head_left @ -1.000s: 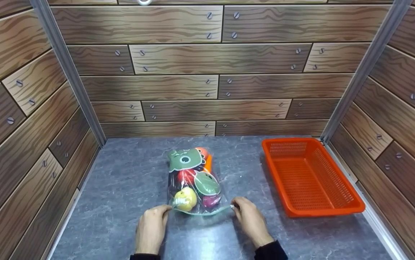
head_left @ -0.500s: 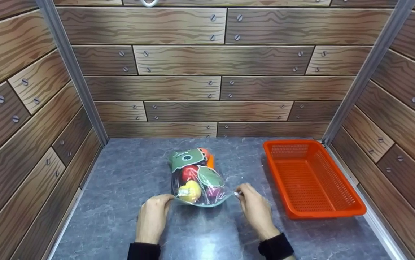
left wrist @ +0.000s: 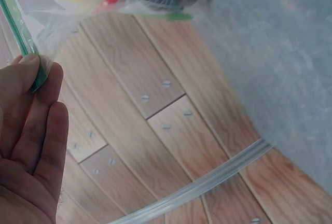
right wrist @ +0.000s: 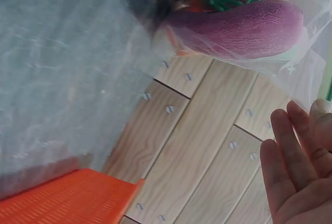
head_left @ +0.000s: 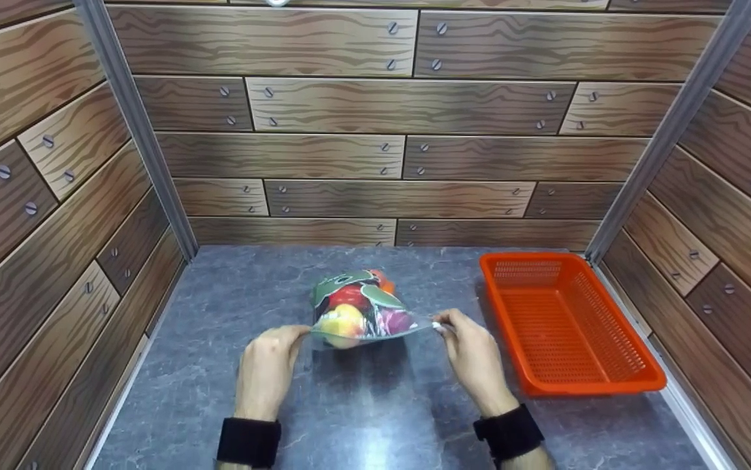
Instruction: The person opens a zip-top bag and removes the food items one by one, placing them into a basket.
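Observation:
A clear zip bag (head_left: 383,297) with green printing is full of produce, its green zip edge (head_left: 385,335) raised off the table. Through the plastic I see a yellow fruit (head_left: 341,322), a red one (head_left: 349,297) and, in the right wrist view, a long purple vegetable (right wrist: 238,29). My left hand (head_left: 267,369) pinches the left end of the zip edge between thumb and finger; its remaining fingers show in the left wrist view. At the right end, beside a small white piece (head_left: 437,325), my right hand (head_left: 477,359) pinches the bag's corner.
An orange-red perforated plastic basket (head_left: 561,326) stands on the grey table (head_left: 232,287) to the right. Wood-patterned walls (head_left: 323,153) enclose the back and both sides, with metal posts (head_left: 143,137) at the corners.
Both hands have lifted the bag's near edge and moved it forward, away from me. The bag tilts up more, and its fruit shows larger at the front. The basket has stayed put.

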The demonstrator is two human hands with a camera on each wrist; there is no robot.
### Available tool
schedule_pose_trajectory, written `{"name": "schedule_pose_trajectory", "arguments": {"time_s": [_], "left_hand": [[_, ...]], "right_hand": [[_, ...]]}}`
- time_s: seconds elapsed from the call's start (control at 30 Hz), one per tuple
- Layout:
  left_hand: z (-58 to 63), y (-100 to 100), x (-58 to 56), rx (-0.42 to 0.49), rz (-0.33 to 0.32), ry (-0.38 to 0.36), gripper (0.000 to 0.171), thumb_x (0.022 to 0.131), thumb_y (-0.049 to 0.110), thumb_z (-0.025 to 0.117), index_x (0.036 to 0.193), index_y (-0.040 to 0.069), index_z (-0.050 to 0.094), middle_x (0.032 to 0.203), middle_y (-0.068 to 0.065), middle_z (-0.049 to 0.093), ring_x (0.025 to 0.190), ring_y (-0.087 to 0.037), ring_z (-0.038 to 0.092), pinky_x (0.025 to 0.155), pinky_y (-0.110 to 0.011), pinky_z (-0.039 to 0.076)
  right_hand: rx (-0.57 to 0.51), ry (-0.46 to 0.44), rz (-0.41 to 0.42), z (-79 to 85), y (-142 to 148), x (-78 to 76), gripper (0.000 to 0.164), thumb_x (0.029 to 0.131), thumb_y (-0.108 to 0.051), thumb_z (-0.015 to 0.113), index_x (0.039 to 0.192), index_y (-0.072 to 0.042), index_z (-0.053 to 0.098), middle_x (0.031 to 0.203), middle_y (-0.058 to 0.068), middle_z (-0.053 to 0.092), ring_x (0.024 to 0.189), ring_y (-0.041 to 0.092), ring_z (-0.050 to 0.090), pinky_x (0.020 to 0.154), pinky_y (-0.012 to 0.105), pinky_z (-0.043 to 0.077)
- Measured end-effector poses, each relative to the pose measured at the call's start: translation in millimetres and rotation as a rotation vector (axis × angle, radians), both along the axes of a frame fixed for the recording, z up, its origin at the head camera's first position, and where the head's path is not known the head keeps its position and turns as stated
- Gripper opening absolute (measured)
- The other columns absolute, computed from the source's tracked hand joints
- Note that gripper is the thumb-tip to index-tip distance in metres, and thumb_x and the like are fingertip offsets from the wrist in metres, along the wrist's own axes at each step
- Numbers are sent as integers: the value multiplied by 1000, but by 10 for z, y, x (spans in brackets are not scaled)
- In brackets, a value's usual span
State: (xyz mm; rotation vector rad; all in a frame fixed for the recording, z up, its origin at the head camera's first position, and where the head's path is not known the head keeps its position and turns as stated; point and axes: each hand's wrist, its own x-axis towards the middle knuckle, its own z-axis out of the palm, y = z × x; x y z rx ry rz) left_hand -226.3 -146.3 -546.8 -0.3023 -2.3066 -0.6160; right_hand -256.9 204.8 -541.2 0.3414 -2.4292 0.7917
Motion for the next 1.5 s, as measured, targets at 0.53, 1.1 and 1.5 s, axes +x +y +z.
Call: {"name": "schedule_pose_trajectory", "arguments": {"time_s": [0.53,1.1,1.5], "left_hand": [[605,-38,-108,8,-10,222,16,99,3,90,114,11,90,106,-8,92,93,-29,88,85,-47,75],[881,34,-83,29,-24,130,16,104,4,88,119,9,90,113,-8,91,101,-29,87,91,-46,74],[939,368,38,-44,-118,77,14,102,15,91,116,13,90,112,-5,92,103,-24,88,96,-45,75]], "right_hand": [[-612,-146,141,642,-64,-129,3,112,1,75,110,3,77,123,19,90,121,18,87,106,11,63],[-718,-162,189,847,-80,-146,12,111,-1,78,115,10,77,97,21,87,86,4,82,86,20,70],[-707,-183,202,935,-157,-32,10,109,-3,82,110,7,81,96,20,87,84,5,80,82,20,70]]}}
